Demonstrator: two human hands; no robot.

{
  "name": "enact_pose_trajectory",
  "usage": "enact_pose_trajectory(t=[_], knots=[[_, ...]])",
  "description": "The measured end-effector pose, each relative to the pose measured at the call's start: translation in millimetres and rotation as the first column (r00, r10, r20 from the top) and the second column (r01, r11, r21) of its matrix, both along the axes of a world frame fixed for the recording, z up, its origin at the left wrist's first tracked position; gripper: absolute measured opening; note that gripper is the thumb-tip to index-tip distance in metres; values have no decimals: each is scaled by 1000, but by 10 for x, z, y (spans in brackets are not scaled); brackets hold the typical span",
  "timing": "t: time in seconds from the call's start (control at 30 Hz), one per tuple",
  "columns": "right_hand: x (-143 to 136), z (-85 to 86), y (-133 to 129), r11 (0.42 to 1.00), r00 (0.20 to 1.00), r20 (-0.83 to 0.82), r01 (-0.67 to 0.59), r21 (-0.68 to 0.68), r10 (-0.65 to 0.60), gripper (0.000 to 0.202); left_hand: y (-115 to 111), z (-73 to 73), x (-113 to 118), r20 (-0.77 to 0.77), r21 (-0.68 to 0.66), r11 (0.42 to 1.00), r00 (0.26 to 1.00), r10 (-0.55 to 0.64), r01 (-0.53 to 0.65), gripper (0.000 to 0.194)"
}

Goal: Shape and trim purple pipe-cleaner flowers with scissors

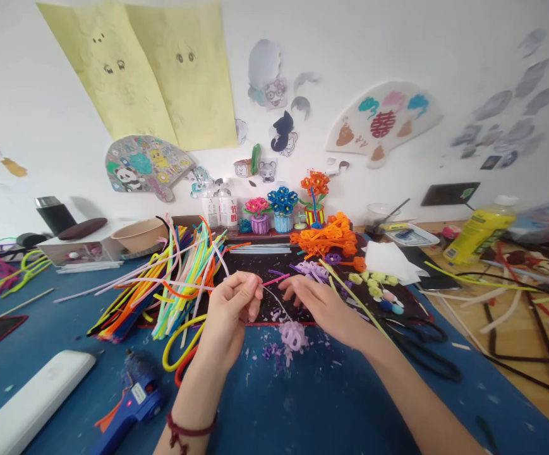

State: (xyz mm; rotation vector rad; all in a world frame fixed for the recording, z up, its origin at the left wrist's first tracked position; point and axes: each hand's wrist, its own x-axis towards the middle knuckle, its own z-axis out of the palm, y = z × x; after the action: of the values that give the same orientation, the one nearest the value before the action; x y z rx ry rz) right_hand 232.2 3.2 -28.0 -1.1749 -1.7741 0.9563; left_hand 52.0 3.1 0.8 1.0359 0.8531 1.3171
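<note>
Lavender looped fuzzy-wire flower (293, 335) on a thin pale stem (278, 304), led by the left hand (237, 297)

The flower lay just below the frame's centre, by the near edge of the dark mat (267, 314). The left hand's fingertips were pinched narrow, apparently on the stem's upper end. Right of it, the right hand (320, 304) had its fingers loosely bent; its thumb was hidden, so I could not tell whether it gripped anything. A slim bright-pink rod (277, 280) showed between the hands. Working the stem seemed the step in hand; the next move probably called for a steady left pinch and careful right-hand fingertips.
</note>
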Motion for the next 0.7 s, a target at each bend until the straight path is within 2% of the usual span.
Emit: enact_pose_trajectory(t=[0.1, 0.2, 0.33, 0.4, 0.57, 0.7], knots=[[14, 76, -25, 979, 973, -163, -180, -94, 163, 42, -10, 3, -4, 19, 2, 1000, 1000, 8, -8, 26], [13, 174, -64, 954, 947, -209, -274, -122, 245, 33, -9, 1, -16, 34, 9, 999, 999, 33, -33, 24], [8, 210, -74, 976, 976, -139, -183, -115, 166, 25, 9, -9, -25, 55, 16, 997, 995, 80, -81, 21], [10, 192, -62, 983, 981, -134, -151, -101, 137, 25, 5, -10, -10, 27, 23, 998, 998, 62, -62, 21], [-5, 181, -55, 983, 974, -169, -168, -74, 153, 24, -63, -22, 89, -167, 28, 995, 982, -92, 98, 20], [-26, 223, -84, 978, 969, -186, -183, -99, 162, 22, -100, -44, 136, -208, 49, 996, 976, -60, 72, 20]])
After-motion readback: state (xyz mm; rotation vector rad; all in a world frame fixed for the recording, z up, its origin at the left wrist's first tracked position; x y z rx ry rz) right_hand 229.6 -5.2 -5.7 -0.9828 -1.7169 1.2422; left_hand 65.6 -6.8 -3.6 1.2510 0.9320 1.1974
